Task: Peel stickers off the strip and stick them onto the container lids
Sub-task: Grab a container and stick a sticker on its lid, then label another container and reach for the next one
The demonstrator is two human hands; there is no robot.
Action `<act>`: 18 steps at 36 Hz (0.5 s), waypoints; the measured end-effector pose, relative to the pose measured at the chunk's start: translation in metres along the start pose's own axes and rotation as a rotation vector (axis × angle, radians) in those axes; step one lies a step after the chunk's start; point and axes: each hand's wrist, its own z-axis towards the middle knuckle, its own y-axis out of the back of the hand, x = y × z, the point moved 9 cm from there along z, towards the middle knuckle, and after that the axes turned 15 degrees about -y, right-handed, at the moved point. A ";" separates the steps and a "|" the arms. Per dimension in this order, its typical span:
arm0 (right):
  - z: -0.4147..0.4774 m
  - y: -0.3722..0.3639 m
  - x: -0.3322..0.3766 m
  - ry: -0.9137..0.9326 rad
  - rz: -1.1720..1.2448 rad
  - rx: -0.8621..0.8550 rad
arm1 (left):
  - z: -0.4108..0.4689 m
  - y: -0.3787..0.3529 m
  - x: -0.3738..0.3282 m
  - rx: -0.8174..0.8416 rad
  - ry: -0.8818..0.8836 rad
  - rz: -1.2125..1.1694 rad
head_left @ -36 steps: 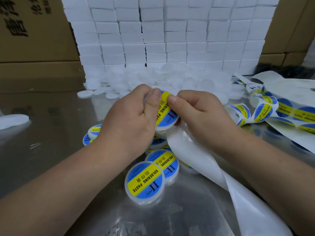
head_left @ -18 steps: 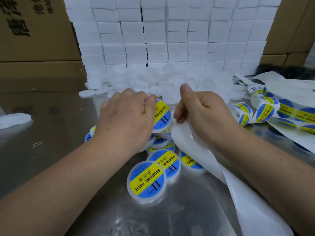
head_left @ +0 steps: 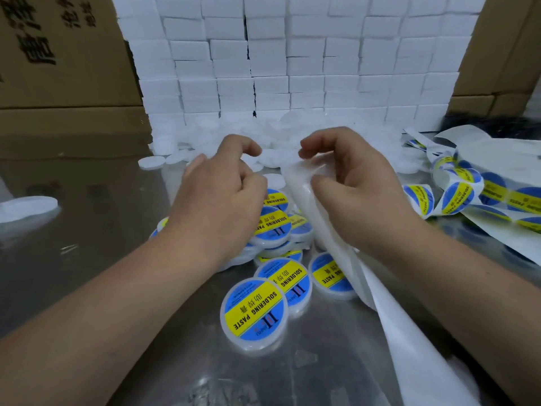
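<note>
With right hand (head_left: 351, 186) pinching the bare strip (head_left: 409, 332) and left hand (head_left: 222, 194) loosely curled, empty, over labelled lids (head_left: 254, 312): draw strip along to the next sticker (head_left: 456, 197), right of that hand; fetch a plain lid (head_left: 152, 162) beyond the left hand.

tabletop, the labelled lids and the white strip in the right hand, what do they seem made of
Tabletop: probably stainless steel, brushed and shiny; it mirrors the cartons hazily.
Labelled lid: likely translucent white plastic, with a milky rim under a glossy printed sticker.
Backing strip: seemingly coated release paper, white and slick, creasing softly in the right hand.
</note>
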 end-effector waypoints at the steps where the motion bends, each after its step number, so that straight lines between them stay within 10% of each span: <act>1: 0.000 0.001 0.000 -0.002 0.009 -0.002 | -0.002 -0.005 -0.002 0.032 0.007 -0.084; 18: -0.007 -0.025 0.007 -0.049 0.276 0.340 | -0.004 -0.022 -0.005 -0.015 0.123 -0.827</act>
